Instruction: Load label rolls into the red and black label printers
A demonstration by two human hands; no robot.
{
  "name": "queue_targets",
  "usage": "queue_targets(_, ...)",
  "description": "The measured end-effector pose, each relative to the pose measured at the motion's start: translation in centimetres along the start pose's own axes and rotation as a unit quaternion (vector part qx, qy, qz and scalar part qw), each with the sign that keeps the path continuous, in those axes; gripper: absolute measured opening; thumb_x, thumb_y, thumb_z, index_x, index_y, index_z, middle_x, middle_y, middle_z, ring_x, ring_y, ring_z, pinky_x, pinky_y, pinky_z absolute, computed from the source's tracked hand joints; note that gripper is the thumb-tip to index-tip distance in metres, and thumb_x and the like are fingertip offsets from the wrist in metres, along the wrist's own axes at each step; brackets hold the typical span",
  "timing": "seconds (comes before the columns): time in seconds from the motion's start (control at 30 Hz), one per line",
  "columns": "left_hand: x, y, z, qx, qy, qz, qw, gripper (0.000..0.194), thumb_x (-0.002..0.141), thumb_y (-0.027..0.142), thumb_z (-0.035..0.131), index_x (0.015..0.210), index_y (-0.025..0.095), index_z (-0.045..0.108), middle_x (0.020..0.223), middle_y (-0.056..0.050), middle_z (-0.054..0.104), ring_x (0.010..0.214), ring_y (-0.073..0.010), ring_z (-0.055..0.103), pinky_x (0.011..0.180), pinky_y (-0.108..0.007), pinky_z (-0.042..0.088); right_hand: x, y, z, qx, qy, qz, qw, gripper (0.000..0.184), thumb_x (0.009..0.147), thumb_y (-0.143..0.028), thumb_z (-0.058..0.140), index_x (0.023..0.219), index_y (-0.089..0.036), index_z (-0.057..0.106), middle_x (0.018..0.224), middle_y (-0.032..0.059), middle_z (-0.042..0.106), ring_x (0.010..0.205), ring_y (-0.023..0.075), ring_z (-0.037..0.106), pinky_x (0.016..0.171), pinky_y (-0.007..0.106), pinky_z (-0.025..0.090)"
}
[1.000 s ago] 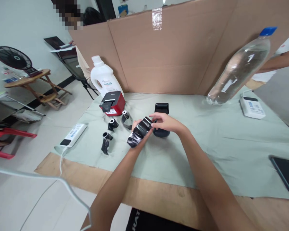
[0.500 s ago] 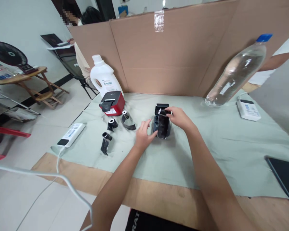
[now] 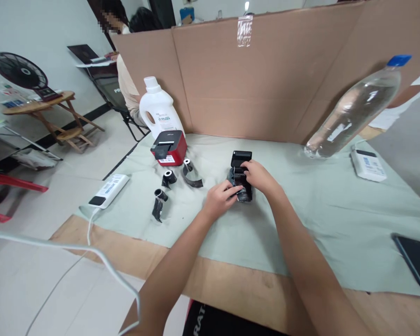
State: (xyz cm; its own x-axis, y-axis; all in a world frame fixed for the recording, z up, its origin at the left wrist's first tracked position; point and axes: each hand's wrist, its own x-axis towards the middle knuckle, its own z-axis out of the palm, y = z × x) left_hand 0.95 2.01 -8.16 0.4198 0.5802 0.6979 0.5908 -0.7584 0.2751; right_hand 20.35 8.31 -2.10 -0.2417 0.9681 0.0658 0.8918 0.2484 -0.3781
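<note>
We observe 2 bare hands at work over a small black device (image 3: 241, 157), which stands on the pale green cloth (image 3: 301, 219) with its lid raised. The right hand (image 3: 262, 177) has its thumb and fingertips pinched on the right end of a black roll (image 3: 238, 171); this roll lies at the device's opening, just below the lid, and its loose strip (image 3: 245, 193) hangs toward the person. The left hand (image 3: 220, 200) meets the device and strip from the other side, fingers bent and close together — we cannot tell whether they clamp anything.

To the left we record 3 further black rolls (image 3: 168, 178), each with a tail unwound, set apart from each other. Behind them sits a red and black printer (image 3: 175, 151), directly in front of a white jug (image 3: 163, 109). A clear bottle (image 3: 357, 109) with a blue cap leans against the cardboard panel (image 3: 266, 84). We note 2 white boxes (image 3: 110, 190) — 1 near each side of the cloth — and a dark phone (image 3: 415, 261) at the near right.
</note>
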Motion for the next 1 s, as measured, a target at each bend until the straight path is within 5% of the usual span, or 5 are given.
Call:
queue_targets(0.3,-0.1,-0.1,0.2,0.018,-0.010,0.022,1.000,0.025,0.100,0.024,0.054,0.110,0.023,0.077,0.084,-0.003,0.067,0.075,-0.0139,0.062,0.068,-0.026,0.048,-0.4,-1.0,1.0,0.027,0.100,0.107,0.989,0.029,0.087,-0.016,0.060,0.116,-0.017,0.063,0.122,0.0149,0.053,0.102,0.0278,0.062,0.092,0.041,0.050)
queue_targets(0.47,-0.1,0.0,0.0,-0.003,0.014,0.052,0.999,0.023,0.100,0.023,0.055,0.107,0.021,0.077,0.076,-0.002,0.068,0.070,-0.0139,0.063,0.067,-0.026,0.050,0.8,0.5,1.4,0.152,0.212,0.040,0.965,0.044,0.089,-0.026,0.057,0.131,-0.014,0.050,0.134,0.0190,0.055,0.106,0.0277,0.059,0.100,0.044,0.046)
queue_targets(0.7,-0.3,0.0,-0.3,-0.055,0.010,0.042,0.998,0.021,0.096,0.023,0.057,0.102,0.021,0.078,0.074,-0.002,0.070,0.062,-0.0109,0.062,0.062,-0.024,0.050,1.1,2.0,0.5,0.310,0.181,-0.008,0.933,0.029,0.085,-0.033,0.053,0.111,-0.020,0.059,0.123,0.0096,0.063,0.080,0.0173,0.056,0.083,0.036,0.049)
queue_targets(0.83,-0.3,-0.1,-0.3,-0.071,0.012,0.053,0.996,0.021,0.095,0.021,0.058,0.103,0.020,0.077,0.072,-0.001,0.069,0.059,-0.0099,0.060,0.059,-0.023,0.049,0.3,2.0,-1.0,0.311,0.087,-0.028,0.946,0.015,0.082,-0.028,0.054,0.091,-0.019,0.062,0.100,0.0050,0.063,0.076,0.0162,0.055,0.079,0.033,0.046)
queue_targets(1.0,-0.4,0.0,-0.3,-0.066,0.002,0.058,0.996,0.021,0.095,0.022,0.058,0.103,0.020,0.077,0.070,0.000,0.069,0.059,-0.0100,0.060,0.059,-0.023,0.049,-0.5,1.6,-2.1,0.265,0.008,-0.051,0.963,0.013,0.077,-0.017,0.057,0.085,-0.019,0.066,0.103,0.0047,0.059,0.079,0.0154,0.056,0.080,0.032,0.047)
